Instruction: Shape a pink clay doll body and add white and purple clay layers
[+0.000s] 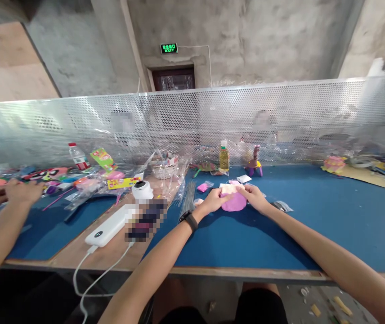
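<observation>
My left hand (213, 200) and my right hand (253, 196) pinch the two sides of a flattened purple lump, apparently soft modelling clay (233, 203), just over the blue table. A cream-coloured piece (228, 189) lies against its upper edge, between my fingers. Left of my left hand is a bundle of thin grey rods (188, 195); a pink packet (203, 187) lies just beyond it. Behind my hands is a small white packet (243, 178). By my right wrist rests a clear bag with something dark inside (282, 206). Part of the clay is hidden by my fingers.
Farther back stand a yellow-liquid bottle (224, 157) and a purple-legged animal figure (255, 164). To the left are a white power bank (109, 226) with cables, a blurred phone-like device (146, 220) and a white camera-like device (142, 191). Another person's hands (24, 191) work beyond. A perforated screen (185, 121) runs behind.
</observation>
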Available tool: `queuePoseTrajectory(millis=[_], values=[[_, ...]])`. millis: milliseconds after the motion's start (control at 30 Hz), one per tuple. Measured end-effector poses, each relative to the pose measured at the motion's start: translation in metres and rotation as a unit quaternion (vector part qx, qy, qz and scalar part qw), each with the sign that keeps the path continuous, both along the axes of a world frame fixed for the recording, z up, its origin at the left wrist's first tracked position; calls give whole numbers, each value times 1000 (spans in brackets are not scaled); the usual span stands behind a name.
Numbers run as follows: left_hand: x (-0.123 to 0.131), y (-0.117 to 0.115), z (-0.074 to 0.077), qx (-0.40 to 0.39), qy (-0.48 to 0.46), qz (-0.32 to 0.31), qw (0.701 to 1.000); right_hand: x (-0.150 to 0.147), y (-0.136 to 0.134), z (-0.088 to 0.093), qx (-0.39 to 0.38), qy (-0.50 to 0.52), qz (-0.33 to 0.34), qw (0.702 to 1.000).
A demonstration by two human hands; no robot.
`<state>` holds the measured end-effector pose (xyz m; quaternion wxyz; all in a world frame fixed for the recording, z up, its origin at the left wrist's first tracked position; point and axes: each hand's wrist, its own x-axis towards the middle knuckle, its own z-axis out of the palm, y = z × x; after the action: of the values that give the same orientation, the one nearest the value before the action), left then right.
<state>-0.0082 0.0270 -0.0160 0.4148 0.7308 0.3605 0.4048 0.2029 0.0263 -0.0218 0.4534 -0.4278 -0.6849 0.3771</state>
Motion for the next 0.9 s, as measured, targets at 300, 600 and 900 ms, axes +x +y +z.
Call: queuePoseTrajectory(millis=[300,600,900], values=[[1,-2,2,-104,-27,7,994,1,5,-5,-29,3,7,1000],[1,-3,2,-142,-40,-1,989,-1,2,-3,-81,36,-5,996],[4,-3,2,-163,-60,25,985,-1,4,-1,-81,70,-36,994]])
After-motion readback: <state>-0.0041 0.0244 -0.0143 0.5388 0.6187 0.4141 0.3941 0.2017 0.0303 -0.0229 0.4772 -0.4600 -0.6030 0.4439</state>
